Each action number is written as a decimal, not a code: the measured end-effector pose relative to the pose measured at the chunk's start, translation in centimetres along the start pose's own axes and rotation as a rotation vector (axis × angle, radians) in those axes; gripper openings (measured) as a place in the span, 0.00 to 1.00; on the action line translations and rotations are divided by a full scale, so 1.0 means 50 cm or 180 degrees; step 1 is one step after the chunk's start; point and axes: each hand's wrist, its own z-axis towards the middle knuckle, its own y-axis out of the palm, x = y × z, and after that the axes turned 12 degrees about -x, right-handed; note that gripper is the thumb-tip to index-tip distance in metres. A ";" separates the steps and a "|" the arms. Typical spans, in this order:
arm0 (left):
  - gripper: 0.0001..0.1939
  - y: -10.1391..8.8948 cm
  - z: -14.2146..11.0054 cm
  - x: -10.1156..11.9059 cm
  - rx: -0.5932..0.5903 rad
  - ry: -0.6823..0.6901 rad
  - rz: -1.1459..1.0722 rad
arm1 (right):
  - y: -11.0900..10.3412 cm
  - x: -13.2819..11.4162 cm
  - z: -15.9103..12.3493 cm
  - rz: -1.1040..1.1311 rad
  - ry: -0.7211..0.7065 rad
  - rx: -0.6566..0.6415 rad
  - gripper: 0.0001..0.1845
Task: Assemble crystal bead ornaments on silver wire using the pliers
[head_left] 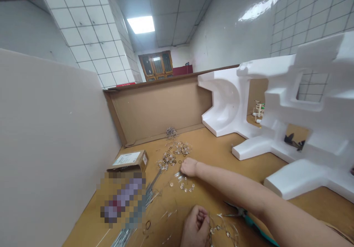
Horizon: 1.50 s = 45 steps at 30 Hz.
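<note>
My left hand (195, 225) is near the bottom of the view, fingers curled and thumb pressed to the forefinger. From its fingertips hangs a thin beaded wire (228, 234) with clear round beads, looping onto the table. Farther out, my right hand (189, 167) is closed, resting beside a small pile of clear slender pieces (180, 175); whatever its fingers pinch is hidden. Just nearer lie several loose clear beads (186, 189). Beyond are tangled heaps of clear beaded pieces (167, 160). Pliers with teal handles (250, 219) lie under my right forearm.
Bundles of straight metal wire (124, 237) run along the left, beside a blurred-out purple item (124, 199) and a small cardboard box (129, 160). White foam packing (276, 129) stands on the right, a cardboard panel (160, 105) behind, a white board (49, 140) at left.
</note>
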 end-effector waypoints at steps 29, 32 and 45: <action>0.14 -0.051 0.003 0.075 0.0449 0.0614 0.2194 | 0.019 0.041 -0.212 0.1742 0.0151 -0.0239 0.14; 0.16 -0.048 0.033 0.116 0.0379 0.0620 0.2816 | 0.002 0.010 -0.254 0.1679 0.0220 -0.0192 0.14; 0.09 -0.048 0.073 0.146 -0.0353 0.0465 0.1672 | 0.029 -0.026 -0.335 0.3175 0.0062 0.0527 0.04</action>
